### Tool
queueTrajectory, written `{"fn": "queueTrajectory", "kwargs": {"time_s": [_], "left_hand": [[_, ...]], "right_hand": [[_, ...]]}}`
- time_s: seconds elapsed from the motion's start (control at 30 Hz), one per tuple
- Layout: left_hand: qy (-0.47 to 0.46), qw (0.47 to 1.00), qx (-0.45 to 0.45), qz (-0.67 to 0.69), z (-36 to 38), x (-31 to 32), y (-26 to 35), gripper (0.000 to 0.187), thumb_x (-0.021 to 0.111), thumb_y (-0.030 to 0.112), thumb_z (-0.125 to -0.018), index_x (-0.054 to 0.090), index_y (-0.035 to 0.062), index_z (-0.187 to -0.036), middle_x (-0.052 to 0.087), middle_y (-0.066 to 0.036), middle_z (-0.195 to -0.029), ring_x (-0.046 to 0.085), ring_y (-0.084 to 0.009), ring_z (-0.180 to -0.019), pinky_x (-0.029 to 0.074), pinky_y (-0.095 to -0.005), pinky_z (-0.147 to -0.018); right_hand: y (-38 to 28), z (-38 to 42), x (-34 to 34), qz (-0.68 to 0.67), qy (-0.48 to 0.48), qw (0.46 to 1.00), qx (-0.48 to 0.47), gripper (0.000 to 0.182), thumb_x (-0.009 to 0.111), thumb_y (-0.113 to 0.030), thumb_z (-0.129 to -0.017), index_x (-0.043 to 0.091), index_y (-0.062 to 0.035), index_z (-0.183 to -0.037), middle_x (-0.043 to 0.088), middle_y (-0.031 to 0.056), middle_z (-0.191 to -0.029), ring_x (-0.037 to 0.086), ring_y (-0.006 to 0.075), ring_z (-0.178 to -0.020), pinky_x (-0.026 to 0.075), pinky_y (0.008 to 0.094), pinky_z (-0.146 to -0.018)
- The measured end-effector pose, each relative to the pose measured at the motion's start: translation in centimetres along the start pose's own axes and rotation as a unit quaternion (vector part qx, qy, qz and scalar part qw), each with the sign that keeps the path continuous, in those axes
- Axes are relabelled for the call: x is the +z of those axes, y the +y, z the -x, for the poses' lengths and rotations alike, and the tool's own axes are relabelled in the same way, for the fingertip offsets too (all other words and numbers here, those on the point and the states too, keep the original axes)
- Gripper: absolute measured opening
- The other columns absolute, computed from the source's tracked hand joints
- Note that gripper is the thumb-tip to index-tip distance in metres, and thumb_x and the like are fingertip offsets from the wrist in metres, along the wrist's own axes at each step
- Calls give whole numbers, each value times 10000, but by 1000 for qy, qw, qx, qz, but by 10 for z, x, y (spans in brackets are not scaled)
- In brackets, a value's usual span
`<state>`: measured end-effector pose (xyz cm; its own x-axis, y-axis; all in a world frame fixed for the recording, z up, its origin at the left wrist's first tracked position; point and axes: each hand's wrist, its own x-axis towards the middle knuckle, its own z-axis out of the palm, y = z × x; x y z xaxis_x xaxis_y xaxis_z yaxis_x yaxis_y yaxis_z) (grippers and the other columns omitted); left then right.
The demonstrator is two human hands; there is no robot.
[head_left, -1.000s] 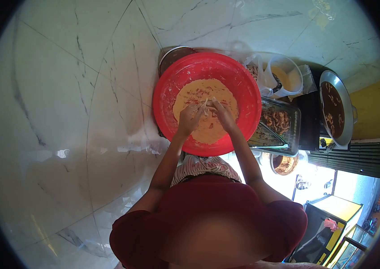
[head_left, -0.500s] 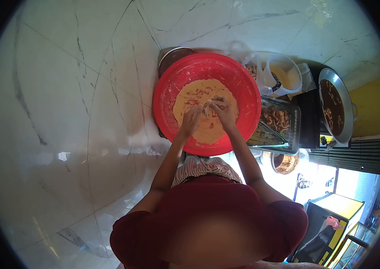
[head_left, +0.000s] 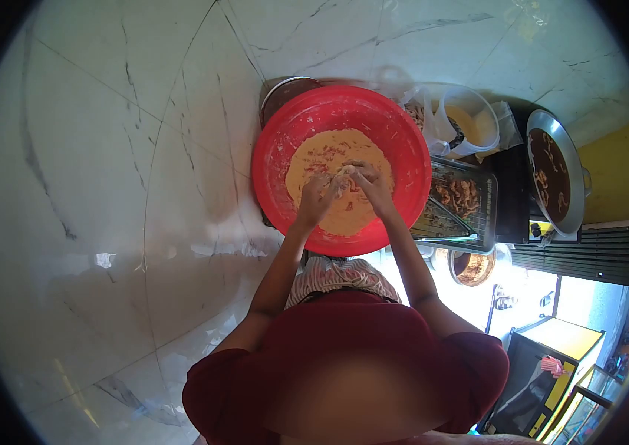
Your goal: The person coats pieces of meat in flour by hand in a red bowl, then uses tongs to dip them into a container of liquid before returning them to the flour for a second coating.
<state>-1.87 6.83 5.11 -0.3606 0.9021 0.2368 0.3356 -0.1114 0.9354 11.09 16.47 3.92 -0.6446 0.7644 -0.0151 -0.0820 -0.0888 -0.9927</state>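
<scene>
A wide red basin [head_left: 271,167] holds a layer of pale, yellowish flour [head_left: 347,221], with red bottom showing through in patches. Over the flour, my left hand [head_left: 317,196] and my right hand [head_left: 371,184] meet, dusted white. Between their fingertips is a small flour-coated piece [head_left: 345,176], pale and lumpy; its kind is too small to make out. Both hands pinch it, fingers bent and closed. Part of the piece is hidden behind the fingers.
Right of the basin stand a tray with a wire rack [head_left: 489,204] of browned fried pieces, tongs [head_left: 454,222], and a clear tub [head_left: 483,126] with yellowish liquid. Farther right is a big pan [head_left: 575,159] of dark oil with pieces frying. A tiled wall [head_left: 92,148] borders the left.
My fingers have drawn closer together around the floured piece, and my right hand has shifted slightly. The basin and the surroundings stay as they were.
</scene>
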Motion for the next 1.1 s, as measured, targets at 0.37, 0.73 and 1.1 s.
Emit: {"fn": "queueTrajectory", "kwargs": {"time_s": [0.37, 0.73, 1.1], "left_hand": [[-31, 972, -104, 208, 4, 8, -8, 355, 490, 327, -923, 610, 1, -997, 571, -37, -834, 523, -121, -775, 404, -261, -705], [1, 994, -100, 47, -1, 0, -10, 287, 588, 242, -869, 640, -16, -984, 601, -51, -865, 583, -130, -801, 448, -251, -694], [-80, 980, -131, 128, 1, -5, -8, 271, 576, 230, -881, 638, -9, -991, 614, -51, -903, 556, -99, -821, 442, -243, -736]], "right_hand": [[5, -10, -3, 62, 52, 995, -59, 223, 679, -228, -795, 689, -32, -901, 532, 81, -1049, 537, 171, -935, 443, 293, -778], [-8, -4, 1, 17, -31, 999, -10, 283, 617, -282, -842, 681, -25, -944, 546, 79, -1059, 537, 171, -944, 433, 289, -812], [2, -11, -1, 42, 8, 998, -40, 309, 608, -282, -855, 666, 21, -883, 546, 73, -1050, 548, 153, -891, 439, 269, -751]]}}
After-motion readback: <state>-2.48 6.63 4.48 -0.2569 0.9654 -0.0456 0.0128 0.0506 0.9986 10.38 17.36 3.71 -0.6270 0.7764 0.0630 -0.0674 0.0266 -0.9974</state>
